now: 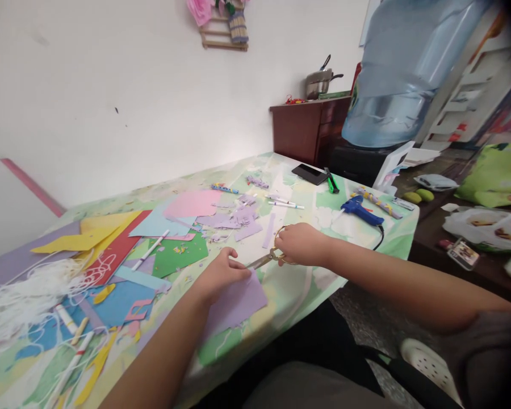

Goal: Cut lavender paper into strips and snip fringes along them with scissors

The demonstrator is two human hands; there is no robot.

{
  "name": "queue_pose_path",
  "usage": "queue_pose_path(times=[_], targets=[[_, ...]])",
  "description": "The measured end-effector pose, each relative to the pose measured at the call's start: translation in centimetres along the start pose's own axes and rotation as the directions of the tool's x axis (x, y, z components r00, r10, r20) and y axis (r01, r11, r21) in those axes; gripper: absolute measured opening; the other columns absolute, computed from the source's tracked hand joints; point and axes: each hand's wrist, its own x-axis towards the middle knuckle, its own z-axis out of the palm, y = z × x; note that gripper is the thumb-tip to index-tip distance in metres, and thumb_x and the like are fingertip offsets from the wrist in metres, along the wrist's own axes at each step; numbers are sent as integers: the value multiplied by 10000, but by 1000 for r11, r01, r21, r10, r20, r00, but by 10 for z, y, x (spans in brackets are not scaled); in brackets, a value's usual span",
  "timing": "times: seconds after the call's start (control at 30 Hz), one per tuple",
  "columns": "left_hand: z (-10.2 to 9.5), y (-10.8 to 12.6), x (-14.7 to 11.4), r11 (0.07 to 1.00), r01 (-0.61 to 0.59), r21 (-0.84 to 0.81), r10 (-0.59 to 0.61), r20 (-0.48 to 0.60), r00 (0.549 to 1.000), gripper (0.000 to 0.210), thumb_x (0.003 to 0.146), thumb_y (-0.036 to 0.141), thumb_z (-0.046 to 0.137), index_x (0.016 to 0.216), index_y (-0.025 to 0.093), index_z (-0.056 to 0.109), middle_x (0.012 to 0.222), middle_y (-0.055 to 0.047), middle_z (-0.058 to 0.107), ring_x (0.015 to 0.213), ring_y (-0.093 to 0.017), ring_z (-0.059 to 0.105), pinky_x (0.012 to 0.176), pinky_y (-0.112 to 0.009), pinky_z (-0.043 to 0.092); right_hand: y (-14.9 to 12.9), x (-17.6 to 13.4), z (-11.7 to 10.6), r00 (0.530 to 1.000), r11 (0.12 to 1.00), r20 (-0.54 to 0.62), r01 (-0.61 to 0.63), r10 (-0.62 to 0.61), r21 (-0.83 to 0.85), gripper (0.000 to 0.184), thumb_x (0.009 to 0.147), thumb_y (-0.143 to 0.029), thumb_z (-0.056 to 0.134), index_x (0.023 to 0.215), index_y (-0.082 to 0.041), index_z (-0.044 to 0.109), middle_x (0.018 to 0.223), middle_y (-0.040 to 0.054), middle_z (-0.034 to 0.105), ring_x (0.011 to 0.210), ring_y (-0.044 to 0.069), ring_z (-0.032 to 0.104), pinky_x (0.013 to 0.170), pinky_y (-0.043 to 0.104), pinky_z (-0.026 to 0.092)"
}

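Observation:
My right hand (300,244) is closed round the gold handles of a pair of scissors (264,260), whose blades point left toward my other hand. Beneath my left hand (227,272) lies a purple sheet of paper (241,304) near the table's front edge. The fingers of that hand pinch the sheet's upper edge, right by the scissor tips. Whether the blades are on the paper or just beside it, I cannot tell. A narrow purple strip (269,230) and a heap of purple paper scraps (242,216) lie beyond the scissors.
A blue glue gun (361,210) with a cord lies at the right, near a green-handled cutter (332,182) and a black phone (310,174). White pens (286,204) lie behind the scissors. Coloured sheets (183,255) and tangled white string (34,295) cover the left side.

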Motion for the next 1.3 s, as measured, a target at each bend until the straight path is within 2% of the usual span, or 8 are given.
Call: queue_pose_path(times=[0.17,0.4,0.63,0.87,1.13,1.3], targets=[[2,1,1,999,-1,38,0,17,1000,377,557,253,558,828,208,301,669,14,568,528,-99,501,445,-198,354,1,-2,-6,997,1000,68,20,-22,18,311,655,-443,466,725,-150,544,711,83,565,666,195,518,494,257,323],[1,1,2,999,-50,-11,51,97,994,353,570,216,536,823,214,290,632,24,579,543,-105,510,461,-200,358,1,-2,-16,989,1000,147,4,-8,26,303,658,-427,472,710,-144,567,692,83,573,639,191,529,473,244,304],[0,1,5,999,-16,-35,22,173,985,338,567,185,520,815,220,294,598,43,571,466,-83,475,431,-192,340,3,-1,-17,990,1000,138,28,-29,4,278,662,-404,469,705,-146,564,659,70,569,615,201,531,459,253,287],[-1,-4,6,995,-40,-96,64,265,962,347,573,184,521,834,215,294,575,46,561,492,-92,488,465,-208,346,1,-2,-16,996,1000,86,22,-21,-6,505,593,-596,415,755,-142,562,714,94,560,690,233,514,509,281,307],[-1,-3,4,988,-24,-151,66,283,957,363,552,172,554,815,203,306,584,41,552,503,-93,493,497,-222,343,0,-2,-17,990,999,136,43,-41,-6,462,615,-577,407,694,-148,559,639,67,558,598,185,517,455,246,266],[0,-4,2,977,-28,-210,95,313,945,359,546,175,570,795,207,314,587,45,543,518,-93,494,516,-224,341,3,-7,-17,995,997,66,72,-71,-15,505,576,-614,410,716,-151,555,676,69,559,639,198,511,469,253,265]])
